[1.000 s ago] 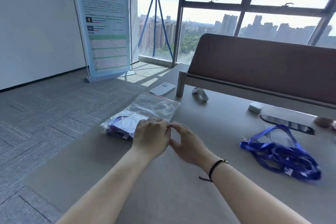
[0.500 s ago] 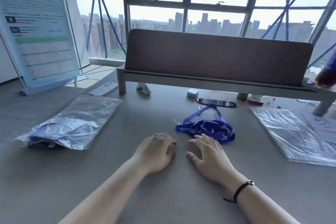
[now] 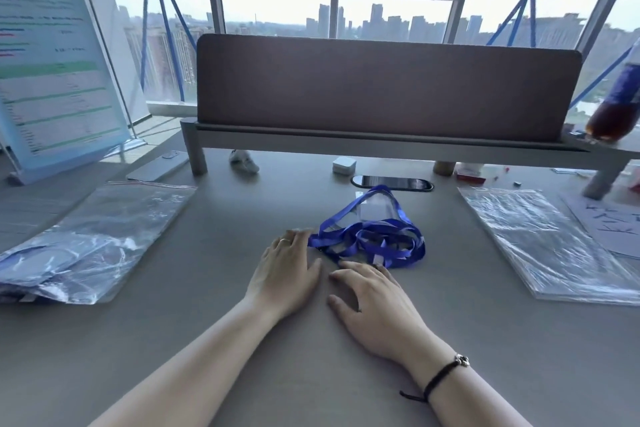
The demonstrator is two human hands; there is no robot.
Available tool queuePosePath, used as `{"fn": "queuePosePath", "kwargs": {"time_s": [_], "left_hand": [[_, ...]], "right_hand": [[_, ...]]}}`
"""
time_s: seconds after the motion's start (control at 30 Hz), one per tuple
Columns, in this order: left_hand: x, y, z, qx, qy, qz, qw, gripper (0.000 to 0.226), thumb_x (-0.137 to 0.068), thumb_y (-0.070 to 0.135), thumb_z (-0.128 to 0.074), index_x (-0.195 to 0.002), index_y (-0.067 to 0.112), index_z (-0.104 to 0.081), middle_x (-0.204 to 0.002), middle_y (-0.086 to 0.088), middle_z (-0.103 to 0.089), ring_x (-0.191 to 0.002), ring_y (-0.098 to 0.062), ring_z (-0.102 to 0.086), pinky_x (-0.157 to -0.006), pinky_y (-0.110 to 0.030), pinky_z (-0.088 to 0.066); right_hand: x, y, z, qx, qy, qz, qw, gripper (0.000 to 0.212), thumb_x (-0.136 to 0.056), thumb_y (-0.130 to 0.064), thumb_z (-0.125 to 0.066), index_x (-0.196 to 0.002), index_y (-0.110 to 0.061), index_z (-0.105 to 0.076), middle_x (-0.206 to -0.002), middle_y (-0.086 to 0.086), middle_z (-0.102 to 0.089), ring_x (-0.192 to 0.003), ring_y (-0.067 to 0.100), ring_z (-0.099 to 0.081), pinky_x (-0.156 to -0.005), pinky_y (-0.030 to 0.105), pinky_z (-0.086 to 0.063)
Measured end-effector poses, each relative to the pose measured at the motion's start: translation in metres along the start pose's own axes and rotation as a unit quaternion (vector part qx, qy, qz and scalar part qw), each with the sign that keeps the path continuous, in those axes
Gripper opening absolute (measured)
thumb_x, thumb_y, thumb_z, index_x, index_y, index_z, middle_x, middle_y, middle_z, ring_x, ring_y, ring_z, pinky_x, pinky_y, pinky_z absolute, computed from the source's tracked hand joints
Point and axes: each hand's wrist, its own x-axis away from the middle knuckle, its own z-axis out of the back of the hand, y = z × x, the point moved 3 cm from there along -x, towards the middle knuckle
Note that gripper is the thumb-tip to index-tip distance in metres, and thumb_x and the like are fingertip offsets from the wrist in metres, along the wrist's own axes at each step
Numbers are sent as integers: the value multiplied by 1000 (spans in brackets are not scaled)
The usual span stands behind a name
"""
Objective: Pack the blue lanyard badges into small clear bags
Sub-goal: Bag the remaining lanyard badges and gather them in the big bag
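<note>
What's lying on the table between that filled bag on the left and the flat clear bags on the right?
In the head view, the loose blue lanyard badges and both hands: left hand, right hand.

desk (image 3: 311, 374) | brown divider (image 3: 388, 87) | phone (image 3: 391, 182) | white charger (image 3: 343, 165) | poster stand (image 3: 52, 55) | bottle (image 3: 616, 104)

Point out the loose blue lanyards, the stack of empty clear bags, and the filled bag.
blue lanyards (image 3: 374, 243), head view, on the tangled straps.
empty clear bags (image 3: 550, 239), head view, middle of the top bag.
filled bag (image 3: 86, 250), head view, middle of its plastic face.
</note>
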Motion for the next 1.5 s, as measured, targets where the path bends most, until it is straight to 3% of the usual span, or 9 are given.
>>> {"fn": "queuePosePath", "kwargs": {"time_s": [0.13, 0.3, 0.5, 0.67, 0.87, 1.03, 1.2, 1.4, 1.5], "left_hand": [[-8, -6, 1, 37, 59, -3, 998, 13, -93, 31, -62, -99, 23, -70, -103, 4, -68, -103, -19, -61, -89, -34, -48], [0, -12, 16, 199, 104, 50, 973, 19, -93, 31, -67, -76, 22, -68, -71, 7, -69, -69, -7, -61, -63, -21, -45], [14, 2, 37, 453, 104, 60, 883, 13, -85, 9, -78, -77, 20, -77, -75, 2, -76, -73, -8, -69, -79, -29, -53], [15, 15, 64, 644, 89, 22, 759, 24, -58, 28, -91, -76, 20, -77, -93, -14, -77, -98, -32, -68, -99, -46, -50], [24, 32, 95, 766, -3, -15, 642, 36, -54, 19, -96, -81, 12, -74, -93, -14, -77, -95, -29, -74, -97, -45, -55], [44, 32, 89, 763, -88, 10, 640, 39, -50, 10, -98, -80, 6, -73, -89, -20, -75, -89, -34, -75, -93, -48, -57], [54, 25, 74, 759, -170, 18, 628, 35, -57, 6, -94, -85, 4, -72, -85, -19, -73, -90, -36, -74, -88, -47, -58], [44, 4, 69, 773, -84, 86, 623, 34, -51, 7, -91, -79, 11, -73, -83, -14, -74, -82, -30, -75, -81, -41, -61], [38, -15, 66, 744, 8, 171, 646, 23, -76, -3, -60, -72, 16, -71, -77, -9, -72, -73, -24, -73, -73, -34, -59]], "right_hand": [[1, -1, 2, -12, -4, 2, 1000, 48, -96, -54, -47, -141, -38, -47, -155, -18, -36, -144, 0, -23, -119, 20, -8], [-1, -1, 1, -6, -15, -11, 1000, 67, -93, -61, -44, -153, -44, -19, -156, -22, -30, -147, -2, -15, -124, 29, 0], [-3, 2, 2, 10, -8, -49, 999, 79, -89, -72, -38, -155, -45, -4, -156, -17, -27, -149, 5, -13, -124, 35, -6], [-4, 7, 3, 14, 0, -80, 997, 77, -90, -74, -36, -155, -37, -20, -153, -11, -25, -146, 12, -16, -123, 30, -6], [-3, 16, 10, -79, 85, -113, 987, 50, -87, -65, -56, -127, -36, -47, -122, -16, -46, -120, 10, -47, -99, 24, -38], [1, 12, 24, -114, 222, -136, 959, 51, -71, -51, -80, -97, -31, -40, -87, -18, -49, -85, 10, -49, -77, 26, -38], [4, 6, 19, -104, 127, -117, 979, 39, -82, -21, -58, -117, -39, -55, -68, -16, -51, -70, 10, -48, -63, 27, -36], [4, 25, 20, -135, 160, -187, 960, 17, -90, -23, -58, -99, -33, -69, -75, -15, -64, -81, 16, -60, -71, 32, -50], [6, 34, 27, -204, 206, -205, 935, 7, -92, -25, -64, -93, -29, -70, -72, -13, -65, -73, 13, -60, -65, 25, -46]]}}
